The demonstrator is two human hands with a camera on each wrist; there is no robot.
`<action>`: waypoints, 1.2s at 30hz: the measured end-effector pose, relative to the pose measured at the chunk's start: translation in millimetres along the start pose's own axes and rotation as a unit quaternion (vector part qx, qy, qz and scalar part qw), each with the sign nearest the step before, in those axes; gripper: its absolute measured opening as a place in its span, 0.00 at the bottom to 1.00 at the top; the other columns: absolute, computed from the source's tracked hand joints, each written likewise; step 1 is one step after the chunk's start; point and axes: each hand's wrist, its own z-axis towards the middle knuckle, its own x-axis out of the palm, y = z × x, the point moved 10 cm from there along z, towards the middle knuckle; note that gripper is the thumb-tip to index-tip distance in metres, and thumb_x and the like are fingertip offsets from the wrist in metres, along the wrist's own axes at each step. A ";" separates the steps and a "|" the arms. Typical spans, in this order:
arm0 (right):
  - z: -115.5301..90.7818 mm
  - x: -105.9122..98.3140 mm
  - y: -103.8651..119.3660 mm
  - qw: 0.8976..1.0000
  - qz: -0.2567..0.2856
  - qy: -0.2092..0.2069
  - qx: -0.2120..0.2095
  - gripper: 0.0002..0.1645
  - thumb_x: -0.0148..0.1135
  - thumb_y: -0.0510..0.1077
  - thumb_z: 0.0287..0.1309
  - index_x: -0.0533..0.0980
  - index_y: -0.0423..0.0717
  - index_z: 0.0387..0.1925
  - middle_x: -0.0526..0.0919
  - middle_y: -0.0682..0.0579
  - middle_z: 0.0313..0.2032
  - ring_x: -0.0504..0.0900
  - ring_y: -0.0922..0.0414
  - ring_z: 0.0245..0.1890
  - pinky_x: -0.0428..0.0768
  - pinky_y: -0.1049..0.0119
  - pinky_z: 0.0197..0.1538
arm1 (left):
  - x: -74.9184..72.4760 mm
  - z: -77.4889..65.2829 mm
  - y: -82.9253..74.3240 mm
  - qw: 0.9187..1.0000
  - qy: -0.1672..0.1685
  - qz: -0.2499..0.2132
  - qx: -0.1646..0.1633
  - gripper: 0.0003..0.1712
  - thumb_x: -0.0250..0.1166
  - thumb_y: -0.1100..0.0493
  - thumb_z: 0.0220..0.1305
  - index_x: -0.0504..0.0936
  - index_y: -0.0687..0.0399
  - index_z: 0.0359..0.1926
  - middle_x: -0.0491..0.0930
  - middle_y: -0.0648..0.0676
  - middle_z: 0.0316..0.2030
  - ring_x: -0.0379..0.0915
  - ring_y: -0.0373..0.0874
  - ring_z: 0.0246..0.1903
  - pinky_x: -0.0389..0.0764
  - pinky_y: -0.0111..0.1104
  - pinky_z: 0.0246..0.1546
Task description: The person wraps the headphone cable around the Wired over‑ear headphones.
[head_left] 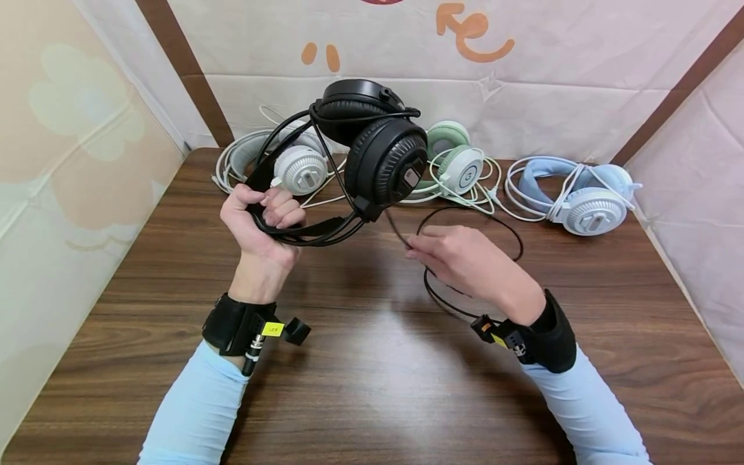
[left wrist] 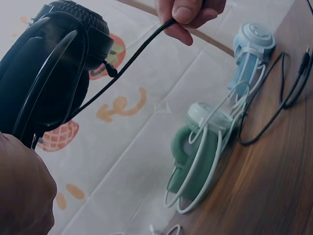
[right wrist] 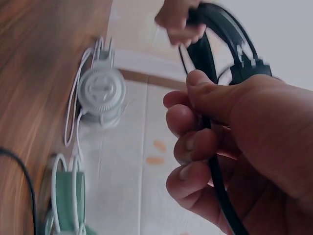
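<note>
My left hand (head_left: 264, 223) grips the headband of a pair of black headphones (head_left: 386, 158), raised above the table. Its ear cups point to the right, and loops of black cable run around the band and cups. To the right of the cups, my right hand (head_left: 467, 261) pinches the black cable (head_left: 398, 227) between thumb and fingers, as the right wrist view also shows. The rest of that cable lies in a loose loop on the table beneath the right hand; its plug (left wrist: 307, 51) shows in the left wrist view.
Along the back of the brown wooden table (head_left: 372, 387) lie white headphones (head_left: 302, 170), green and white headphones (head_left: 462, 169) and light blue headphones (head_left: 595, 203), with white cables wound about them. A pale printed cloth (head_left: 372, 97) stands behind and at both sides.
</note>
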 end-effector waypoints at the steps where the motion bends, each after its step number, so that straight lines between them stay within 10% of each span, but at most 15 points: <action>1: 0.3 0.9 6.6 1.000 -0.003 -0.003 -0.011 0.05 0.64 0.40 0.67 0.83 0.44 0.41 0.78 0.55 0.28 0.81 0.60 0.28 0.81 0.63 0.33 | -0.4 -0.1 -0.1 1.000 -0.002 -0.002 0.000 0.14 0.49 0.65 0.39 0.51 0.48 0.16 0.49 0.43 0.13 0.43 0.35 0.12 0.48 0.24 0.16; 12: -0.8 -3.0 62.5 0.996 -0.019 -0.012 -0.090 0.08 0.67 0.39 0.64 0.84 0.42 0.44 0.80 0.55 0.32 0.82 0.65 0.27 0.81 0.73 0.31 | -1.5 -3.4 -11.8 0.994 -0.035 0.083 0.066 0.17 0.52 0.65 0.38 0.50 0.48 0.13 0.49 0.44 0.11 0.44 0.36 0.10 0.48 0.23 0.16; 26: -19.6 -36.6 40.7 0.999 0.031 0.007 -0.002 0.03 0.66 0.37 0.63 0.79 0.47 0.35 0.75 0.60 0.26 0.73 0.68 0.25 0.77 0.70 0.31 | 0.3 -6.8 -25.4 0.946 -0.106 0.279 0.128 0.22 0.59 0.65 0.30 0.51 0.48 0.09 0.44 0.43 0.12 0.44 0.34 0.09 0.48 0.22 0.14; 36: -35.3 -75.8 40.9 1.000 0.012 0.004 -0.001 0.10 0.70 0.35 0.57 0.79 0.53 0.34 0.74 0.65 0.26 0.70 0.73 0.25 0.71 0.77 0.30 | -2.7 -8.6 -30.7 0.912 -0.121 0.364 0.144 0.20 0.51 0.68 0.45 0.53 0.46 0.10 0.44 0.43 0.13 0.41 0.33 0.11 0.44 0.22 0.19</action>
